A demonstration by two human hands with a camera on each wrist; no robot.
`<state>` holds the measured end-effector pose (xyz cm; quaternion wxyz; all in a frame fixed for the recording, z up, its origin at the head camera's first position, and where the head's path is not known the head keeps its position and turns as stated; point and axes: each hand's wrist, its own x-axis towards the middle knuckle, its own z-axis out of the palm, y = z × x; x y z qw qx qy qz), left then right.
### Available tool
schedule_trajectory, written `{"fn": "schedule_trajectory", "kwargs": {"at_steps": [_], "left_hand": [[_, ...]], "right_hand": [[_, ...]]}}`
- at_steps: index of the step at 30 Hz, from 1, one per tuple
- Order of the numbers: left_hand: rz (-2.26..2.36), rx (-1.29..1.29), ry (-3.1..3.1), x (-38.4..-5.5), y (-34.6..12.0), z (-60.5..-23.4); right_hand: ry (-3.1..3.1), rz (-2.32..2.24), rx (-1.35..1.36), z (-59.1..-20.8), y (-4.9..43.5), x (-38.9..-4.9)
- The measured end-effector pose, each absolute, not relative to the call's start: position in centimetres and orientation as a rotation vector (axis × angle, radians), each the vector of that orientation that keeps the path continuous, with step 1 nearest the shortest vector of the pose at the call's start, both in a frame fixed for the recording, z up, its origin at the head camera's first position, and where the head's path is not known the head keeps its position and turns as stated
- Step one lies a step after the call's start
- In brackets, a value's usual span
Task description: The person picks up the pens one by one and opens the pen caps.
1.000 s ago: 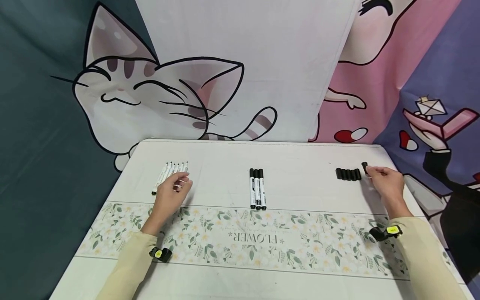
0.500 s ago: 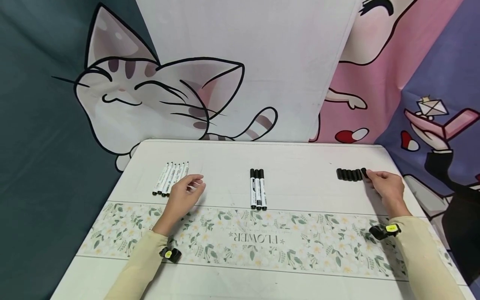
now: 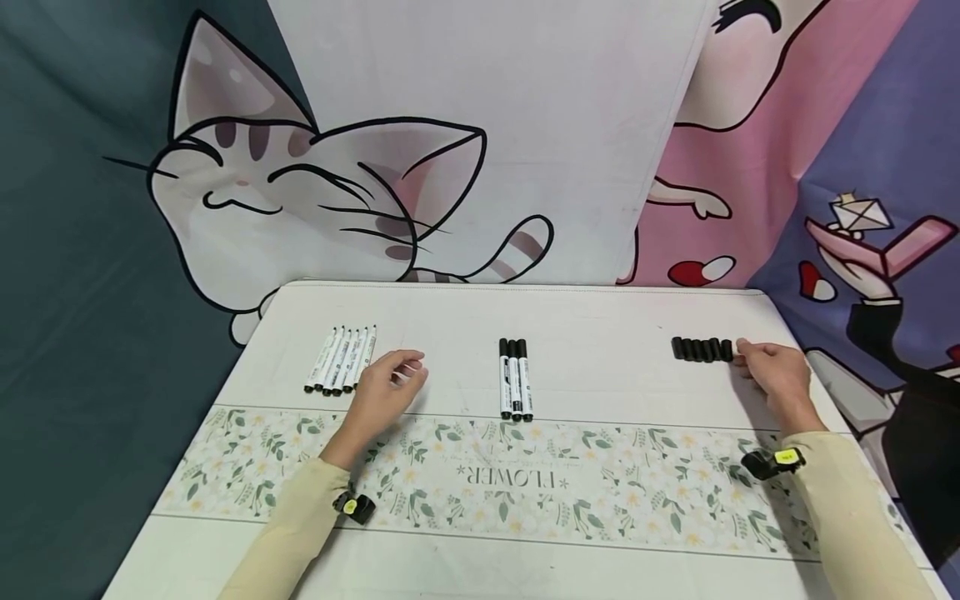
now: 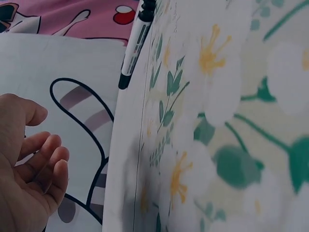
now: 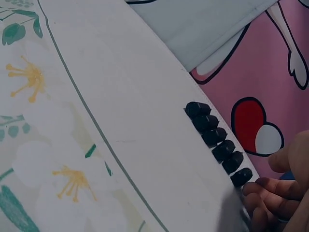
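Note:
Several black marker caps lie side by side in a short row at the right of the table. My right hand is just beside the right end of that row. In the right wrist view its fingertips are right at the last cap, with thumb and fingers apart. At the left lie several uncapped white markers, black tips pointing away from me. My left hand hovers to the right of them, fingers loosely curled around nothing. Midway between the hands lie three capped markers in a close row.
The white table carries a flowered band across its front half. Behind it hangs a cloth printed with cartoon figures. Both sleeves reach over the near edge.
My right hand has set the last cap upright alongside the row's end and let it go. My left hand has drawn right, away from the uncapped markers.

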<state>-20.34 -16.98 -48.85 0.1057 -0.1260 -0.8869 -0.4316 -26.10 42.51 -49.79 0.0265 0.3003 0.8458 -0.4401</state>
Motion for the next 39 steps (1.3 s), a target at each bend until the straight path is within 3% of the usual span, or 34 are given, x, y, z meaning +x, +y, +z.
{"fn": "schedule_trajectory", "kwargs": {"at_steps": [8, 19, 30, 39], "left_hand": [[-1.295, -0.386, -2.654, -21.0, -14.7, -48.8], [-1.291, -0.387, -2.744, -21.2, -11.3, -48.7], [-1.254, -0.455, -2.789, -21.6, -8.8, -49.5], [-1.217, -0.430, -2.817, -22.3, -7.1, -50.0]], "right_hand": [[2.861, -1.211, 0.723, -47.5, 40.7, -25.0], [3.170, -1.260, 0.320, -44.5, 34.4, -22.6], [3.240, -1.374, -0.252, -43.9, 28.9, -20.7], [3.195, -1.359, -0.526, -43.9, 25.7, -19.8]]}}
